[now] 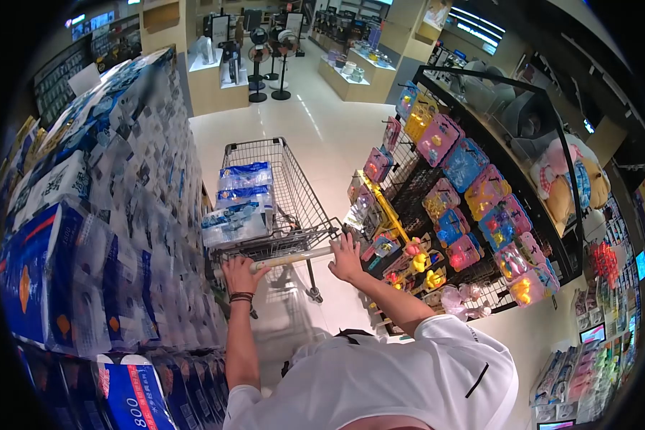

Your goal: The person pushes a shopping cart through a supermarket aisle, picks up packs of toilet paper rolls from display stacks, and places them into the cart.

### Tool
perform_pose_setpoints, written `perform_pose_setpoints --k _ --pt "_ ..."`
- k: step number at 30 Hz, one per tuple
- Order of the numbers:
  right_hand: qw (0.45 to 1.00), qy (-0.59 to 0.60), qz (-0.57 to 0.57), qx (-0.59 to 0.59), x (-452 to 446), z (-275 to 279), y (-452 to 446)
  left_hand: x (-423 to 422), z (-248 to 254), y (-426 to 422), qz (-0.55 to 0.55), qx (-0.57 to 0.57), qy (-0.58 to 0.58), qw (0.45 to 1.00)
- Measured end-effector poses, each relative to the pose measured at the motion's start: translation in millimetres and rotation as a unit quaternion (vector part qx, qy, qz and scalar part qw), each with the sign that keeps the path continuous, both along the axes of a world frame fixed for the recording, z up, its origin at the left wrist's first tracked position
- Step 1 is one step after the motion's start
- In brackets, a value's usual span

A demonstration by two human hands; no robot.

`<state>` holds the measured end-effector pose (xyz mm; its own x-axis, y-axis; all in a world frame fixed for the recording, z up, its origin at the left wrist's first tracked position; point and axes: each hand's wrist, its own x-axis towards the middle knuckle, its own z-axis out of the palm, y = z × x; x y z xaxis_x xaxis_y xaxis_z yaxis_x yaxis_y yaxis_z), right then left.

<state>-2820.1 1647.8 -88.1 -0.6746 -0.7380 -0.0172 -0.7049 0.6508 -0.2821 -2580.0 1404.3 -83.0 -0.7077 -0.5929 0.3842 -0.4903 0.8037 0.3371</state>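
Observation:
A wire shopping cart (304, 188) stands in front of me, with its pale handle (294, 259) running crosswise at my end. My left hand (242, 275) is closed over the left end of that handle, its thumb lying along the bar. At the right end, my right hand (346, 258) curls over the handle, fingers somewhat apart and the fingertips partly hidden. Inside the cart, on the left, lie several blue-and-white plastic-wrapped packs (244, 195), which look like paper goods. Neither hand touches them.
Tall stacks of wrapped blue-and-white packs (86, 265) rise close on my left. A wire rack (437, 193) hung with colourful bath-toy packs stands close on the right. Ahead, standing fans (282, 72) and display counters (215, 93) line the pale floor (312, 125).

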Motion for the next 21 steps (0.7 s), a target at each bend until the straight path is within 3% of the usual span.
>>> perform_pose_setpoints --k 5,13,21 --pt "0.998 0.062 -0.013 -0.022 10 -14 1 -6 -3 -2 -0.01 0.009 0.013 1.0" --pt "0.996 -0.031 -0.026 -0.075 30 2 -14 -27 -2 8 0.02 -0.032 -0.051 0.998" --pt "0.996 0.005 -0.031 -0.08 -56 -6 -27 -96 -8 16 0.023 -0.045 -0.094 0.994"
